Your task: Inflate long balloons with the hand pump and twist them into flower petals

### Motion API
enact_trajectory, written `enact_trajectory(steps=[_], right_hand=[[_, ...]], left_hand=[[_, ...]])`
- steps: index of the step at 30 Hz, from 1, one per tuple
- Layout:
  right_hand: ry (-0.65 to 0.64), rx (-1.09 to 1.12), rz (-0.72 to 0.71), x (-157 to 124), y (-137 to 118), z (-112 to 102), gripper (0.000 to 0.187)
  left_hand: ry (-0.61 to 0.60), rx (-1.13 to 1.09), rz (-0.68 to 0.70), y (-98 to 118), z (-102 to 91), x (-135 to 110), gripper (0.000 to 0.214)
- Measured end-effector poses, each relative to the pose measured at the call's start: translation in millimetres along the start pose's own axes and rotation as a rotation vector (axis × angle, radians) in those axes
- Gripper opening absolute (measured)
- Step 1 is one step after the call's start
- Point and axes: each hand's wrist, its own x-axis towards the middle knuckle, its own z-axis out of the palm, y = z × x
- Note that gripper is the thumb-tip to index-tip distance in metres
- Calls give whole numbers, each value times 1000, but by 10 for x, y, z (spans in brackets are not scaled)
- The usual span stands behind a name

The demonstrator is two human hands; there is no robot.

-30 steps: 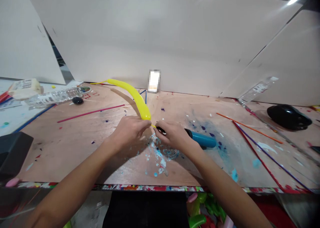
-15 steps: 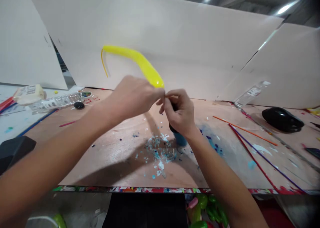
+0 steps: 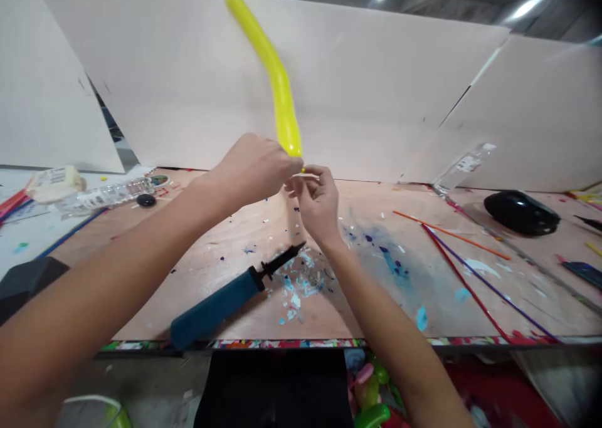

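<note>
A long yellow balloon (image 3: pixel 281 96) rises from my hands and bends back to the upper left, its far tip near the top of the partition. My left hand (image 3: pixel 256 165) is closed around the lower, neck end. My right hand (image 3: pixel 320 202) meets it there, with curled fingers pinching at the balloon's neck; the exact grip is partly hidden. Below them a blue hand pump (image 3: pixel 211 312) with a black nozzle lies diagonally on the wooden tabletop (image 3: pixel 188 296), its nozzle pointing right.
Torn balloon scraps (image 3: pixel 296 290) litter the tabletop. To the right lie an orange uninflated balloon (image 3: pixel 451 234), red and purple ones, a black mouse (image 3: pixel 521 213) and a leaning clear bottle (image 3: pixel 463 168). Another bottle (image 3: pixel 110 196) lies at left. A white partition (image 3: pixel 367 89) stands behind.
The balloon has swung upright, and its thin orange-yellow tail no longer shows. The pump, previously upright behind my right hand, now lies on the table. My hands remain together.
</note>
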Motion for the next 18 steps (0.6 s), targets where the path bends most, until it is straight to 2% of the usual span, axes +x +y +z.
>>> enact_trajectory(steps=[2, 4, 6, 8, 10, 13, 15, 18], right_hand=[[-165, -228, 79, -129, 74, -43, 28], [-486, -448, 157, -335, 116, -95, 34], [-805, -552, 197, -560, 145, -116, 44], [-991, -634, 245, -728, 184, -96, 52], [-994, -713, 291, -789, 236, -61, 55], [-808, -709, 300, -703, 286, -61, 41], [-698, -572, 274, -593, 270, -106, 28], [-545, -229, 217, -443, 153, -187, 16]], left_hand=[[-40, -6, -49, -56, 215, -77, 23], [-75, -17, -73, -108, 414, -164, 23], [-81, -29, -87, -147, 559, -240, 22], [-65, -38, -94, -169, 640, -288, 22], [-44, -51, -87, -181, 669, -310, 23], [-14, -83, -64, -195, 671, -321, 23], [9, -100, -62, -210, 661, -325, 24], [56, -104, -60, -250, 613, -319, 25]])
